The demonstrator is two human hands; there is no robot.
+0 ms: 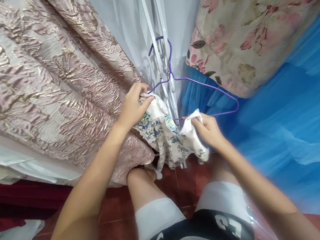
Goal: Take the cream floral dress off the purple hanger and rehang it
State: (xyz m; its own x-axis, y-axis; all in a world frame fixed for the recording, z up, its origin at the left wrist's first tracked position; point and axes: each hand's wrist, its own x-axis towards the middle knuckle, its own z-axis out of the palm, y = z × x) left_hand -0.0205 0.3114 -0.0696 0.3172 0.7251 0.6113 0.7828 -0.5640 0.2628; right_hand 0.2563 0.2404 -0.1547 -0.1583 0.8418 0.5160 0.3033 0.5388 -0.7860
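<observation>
A purple wire hanger hangs in front of me with its hook by the white metal bars. Around its left part sits a small white garment with a blue and yellow floral print. My left hand pinches the garment's edge near the hanger's left shoulder. On the other side, my right hand grips the garment's opposite white edge, close to the hanger's bottom bar. The hanger's right shoulder is bare. Its left end is hidden behind the cloth and my left hand.
White metal bars rise behind the hanger. Pink and gold brocade fabric hangs on the left. To the right are a floral-printed cloth and blue tulle. Red floor tiles lie below, around my legs.
</observation>
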